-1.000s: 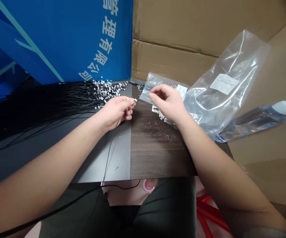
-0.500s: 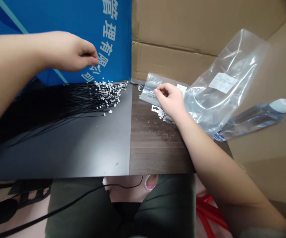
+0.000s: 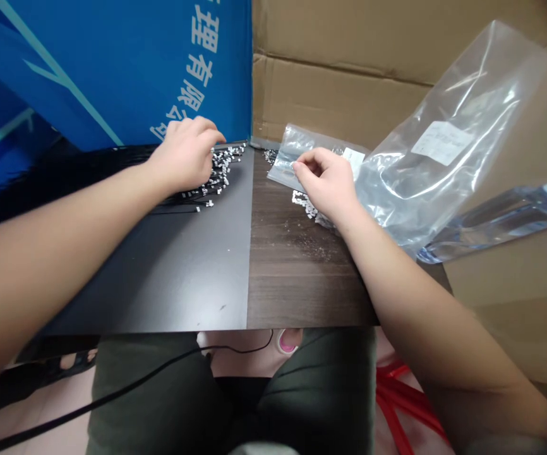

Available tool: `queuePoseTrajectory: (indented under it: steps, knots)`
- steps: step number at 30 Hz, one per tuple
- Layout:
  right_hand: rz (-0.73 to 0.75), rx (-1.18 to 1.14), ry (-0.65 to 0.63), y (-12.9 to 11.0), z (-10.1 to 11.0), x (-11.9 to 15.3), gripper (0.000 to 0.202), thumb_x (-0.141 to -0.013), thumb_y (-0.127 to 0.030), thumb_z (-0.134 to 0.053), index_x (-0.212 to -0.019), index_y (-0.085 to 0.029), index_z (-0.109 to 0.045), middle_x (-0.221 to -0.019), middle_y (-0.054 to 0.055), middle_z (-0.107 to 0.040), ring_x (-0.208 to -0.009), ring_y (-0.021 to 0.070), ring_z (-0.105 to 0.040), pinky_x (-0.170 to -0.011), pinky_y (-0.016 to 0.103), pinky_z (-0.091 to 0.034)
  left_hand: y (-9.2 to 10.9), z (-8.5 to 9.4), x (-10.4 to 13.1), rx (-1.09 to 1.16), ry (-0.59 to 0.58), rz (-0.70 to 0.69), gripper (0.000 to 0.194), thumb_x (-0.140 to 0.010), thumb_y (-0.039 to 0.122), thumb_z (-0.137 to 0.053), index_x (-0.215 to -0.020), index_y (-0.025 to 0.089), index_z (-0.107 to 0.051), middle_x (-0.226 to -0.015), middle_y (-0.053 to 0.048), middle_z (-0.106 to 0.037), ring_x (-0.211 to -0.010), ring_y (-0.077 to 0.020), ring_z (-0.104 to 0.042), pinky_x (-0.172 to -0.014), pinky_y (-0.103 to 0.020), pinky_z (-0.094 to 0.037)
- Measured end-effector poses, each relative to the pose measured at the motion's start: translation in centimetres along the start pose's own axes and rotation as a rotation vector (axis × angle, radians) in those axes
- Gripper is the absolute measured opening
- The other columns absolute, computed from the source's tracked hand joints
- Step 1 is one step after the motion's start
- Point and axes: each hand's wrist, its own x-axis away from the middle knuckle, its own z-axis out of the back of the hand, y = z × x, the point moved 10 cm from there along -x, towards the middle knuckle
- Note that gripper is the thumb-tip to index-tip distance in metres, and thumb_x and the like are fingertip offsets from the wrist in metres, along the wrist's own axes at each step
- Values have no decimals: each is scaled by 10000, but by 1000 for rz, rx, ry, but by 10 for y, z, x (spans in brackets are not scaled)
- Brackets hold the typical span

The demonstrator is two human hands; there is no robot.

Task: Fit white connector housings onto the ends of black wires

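My left hand (image 3: 186,155) is over the white-connector ends of a bundle of thin black cables (image 3: 131,158), its fingers bent and apart. Its fingertips are partly hidden, and I make out nothing held in them. Several small white connectors (image 3: 223,165) show around those fingers. My right hand (image 3: 328,183) is closed in a pinch above a small clear zip bag (image 3: 285,161). What the pinch holds, if anything, is too small to name. Under that wrist lies a pile of small white pieces (image 3: 304,203), partly covered by the hand.
A large clear plastic bag (image 3: 406,196) with a white label leans at the right. Beside it a water bottle (image 3: 496,221) lies tilted against cardboard (image 3: 505,291). A blue printed panel (image 3: 126,69) stands behind the cables. Tiny crumbs (image 3: 311,246) dot the brown wood-grain tabletop (image 3: 292,297).
My left hand has come down and to the right, from in front of the blue panel onto the connector ends, and its pinch has loosened. My right hand stays nearly in place, still pinched.
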Motion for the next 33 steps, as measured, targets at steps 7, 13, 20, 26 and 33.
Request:
queuePoseTrajectory:
  steps: [7, 13, 20, 26, 33]
  knots:
    - [-44, 50, 36, 7, 1, 0, 122, -925, -300, -600, -838, -225, -643, -809, 20, -673, -755, 190, -593, -763, 368, -488, 129, -18, 7, 486, 63, -83, 271, -1012, 327, -498, -884, 168, -677, -887, -52, -684, -842, -200, -612, -784, -347, -475]
    - [-42, 294, -88, 0, -22, -28, 140, -926, -251, -589, -934, -207, -723, -917, 70, -763, -871, 257, -685, -844, 413, -540, 192, -42, 37, 452, -24, -494, 385, -978, 332, -520, -618, 200, -542, -661, -17, -615, -631, -166, -540, -646, -342, -381]
    - [-74, 668, -312, 18, -90, -93, 240, -959, -319, -678, -1076, -141, -790, -1107, 205, -779, -1104, 418, -723, -956, 580, -559, 186, -47, 33, 597, -137, -455, 434, -930, 338, -543, -539, 203, -410, -577, 2, -529, -571, -142, -463, -607, -325, -337]
    - [-163, 662, -220, 48, -103, -101, 157, -923, -226, -745, -1022, -108, -778, -1044, 211, -757, -1201, 467, -685, -1023, 662, -514, 175, -58, 26, 821, -267, -322, 442, -877, 351, -599, -543, 203, -350, -562, 34, -403, -560, -114, -360, -592, -315, -284]
    - [-175, 654, -226, 35, -95, -86, 274, -1011, -158, -515, -1126, -144, -763, -1166, 187, -755, -1191, 402, -688, -1017, 580, -526, 155, -67, 15, 1188, -356, -45, 520, -841, 347, -671, -545, 218, -263, -555, 63, -233, -543, -77, -211, -554, -302, -177]
